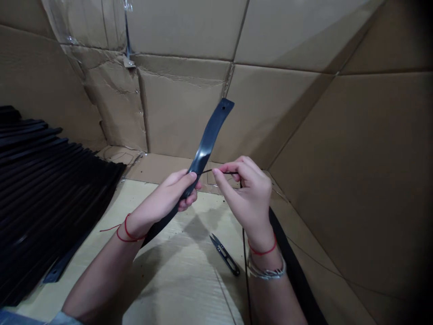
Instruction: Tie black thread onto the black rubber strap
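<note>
A flat, glossy black strap [210,135] with a small hole near its upper end is gripped by my left hand [177,187], thumb on top and fingers wrapped underneath. The strap's lower part runs behind my left forearm. Just to the right, my right hand [248,189] pinches a thin dark cord [246,262] between thumb and fingers. A short stretch of that cord reaches the strap beside my left thumb; whether it passes around the strap is hidden. The cord's other end hangs down past my right wrist. Black thread snips [225,255] lie below, between my forearms.
A large stack of black straps [57,194] fills the left side of the pale tabletop [176,289]. Another long black piece [294,266] lies under my right forearm. Cardboard walls [182,108] enclose the back and right side. Loose thin thread [314,259] trails at right.
</note>
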`<state>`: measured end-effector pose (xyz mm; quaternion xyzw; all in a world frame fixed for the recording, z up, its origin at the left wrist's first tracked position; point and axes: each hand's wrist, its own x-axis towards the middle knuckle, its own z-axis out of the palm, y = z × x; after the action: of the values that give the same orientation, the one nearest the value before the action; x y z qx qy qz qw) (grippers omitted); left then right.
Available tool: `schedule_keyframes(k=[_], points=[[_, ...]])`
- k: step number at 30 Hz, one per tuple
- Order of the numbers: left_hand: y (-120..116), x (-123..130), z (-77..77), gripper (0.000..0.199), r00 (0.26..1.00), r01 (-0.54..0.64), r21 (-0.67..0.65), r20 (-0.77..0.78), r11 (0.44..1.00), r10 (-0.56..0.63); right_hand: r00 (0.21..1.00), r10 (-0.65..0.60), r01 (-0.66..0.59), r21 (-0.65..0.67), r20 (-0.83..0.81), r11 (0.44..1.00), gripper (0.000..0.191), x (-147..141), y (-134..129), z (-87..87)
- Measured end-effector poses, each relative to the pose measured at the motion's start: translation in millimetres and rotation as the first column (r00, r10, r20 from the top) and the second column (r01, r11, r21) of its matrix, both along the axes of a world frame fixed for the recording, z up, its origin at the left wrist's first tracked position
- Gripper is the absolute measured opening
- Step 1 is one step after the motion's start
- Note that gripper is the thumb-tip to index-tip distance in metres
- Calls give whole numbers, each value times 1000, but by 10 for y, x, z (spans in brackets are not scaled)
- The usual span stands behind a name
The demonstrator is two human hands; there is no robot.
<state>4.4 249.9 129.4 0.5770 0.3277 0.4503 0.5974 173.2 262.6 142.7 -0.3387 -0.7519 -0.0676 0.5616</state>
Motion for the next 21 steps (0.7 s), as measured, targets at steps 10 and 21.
schedule_keyframes(k=[10, 21], points=[[-28, 37, -9, 30, 993, -49, 57, -106, 997, 55, 984, 140, -140, -5, 107, 990, 1, 20, -20, -9], [-5, 37, -40, 39, 985, 31, 8, -170, 999, -30, 961, 116, -128, 31, 252, 991, 15, 32, -2, -3]])
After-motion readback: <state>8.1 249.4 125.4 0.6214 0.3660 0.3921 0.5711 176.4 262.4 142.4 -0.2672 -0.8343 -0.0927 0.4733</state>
